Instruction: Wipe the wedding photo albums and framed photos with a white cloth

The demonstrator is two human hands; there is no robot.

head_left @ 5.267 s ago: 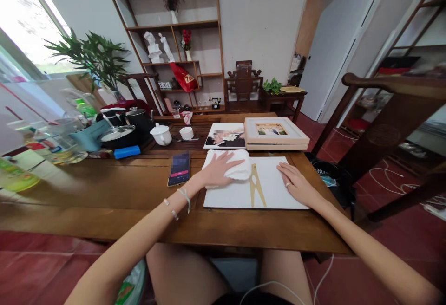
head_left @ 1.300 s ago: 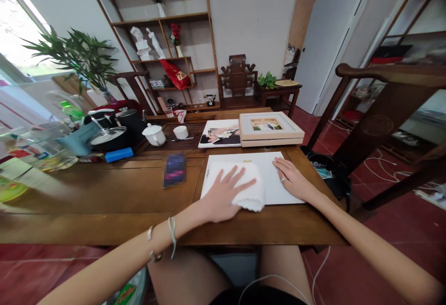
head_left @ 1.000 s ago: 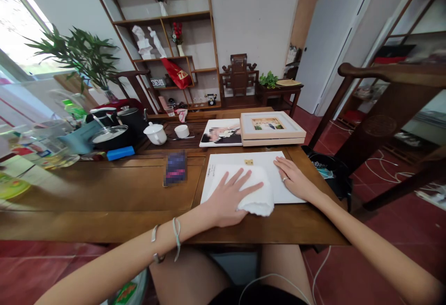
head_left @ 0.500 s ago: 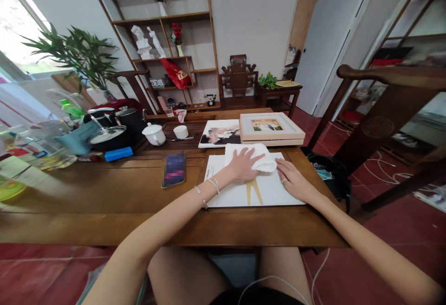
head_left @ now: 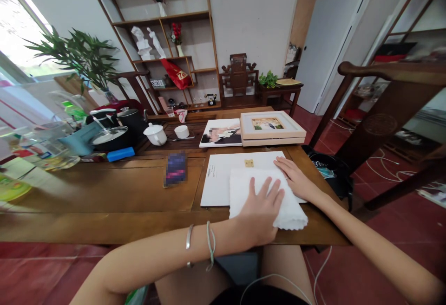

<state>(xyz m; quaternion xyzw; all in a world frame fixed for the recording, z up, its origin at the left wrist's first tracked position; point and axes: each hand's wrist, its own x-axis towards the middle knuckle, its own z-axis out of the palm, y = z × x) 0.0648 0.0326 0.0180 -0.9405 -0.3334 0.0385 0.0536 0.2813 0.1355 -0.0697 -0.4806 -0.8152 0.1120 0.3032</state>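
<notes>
A white cloth (head_left: 265, 189) lies over the lower right part of a flat white panel (head_left: 219, 184) on the table, and hangs past the panel's near edge. My left hand (head_left: 259, 210) presses on the cloth with its fingers spread. Flat on the panel's right side, partly at the cloth's edge, rests my right hand (head_left: 294, 177) with fingers stretched out. A small gold metal piece (head_left: 248, 163) shows near the panel's top, and small print is on its left. The cloth hides the panel's lower middle.
Behind the panel lie a framed picture (head_left: 272, 131) and a photo print (head_left: 220, 133). A phone (head_left: 175, 169) is to the left. Farther left stand a white teapot (head_left: 155, 134), a small white cup (head_left: 181, 132) and a blue box (head_left: 120, 154). A wooden chair (head_left: 379, 124) stands at right.
My left hand has drawn the cloth toward me, from the panel's top to its near edge. The gold legs are now covered and the gold piece is exposed. My right hand stays nearly still.
</notes>
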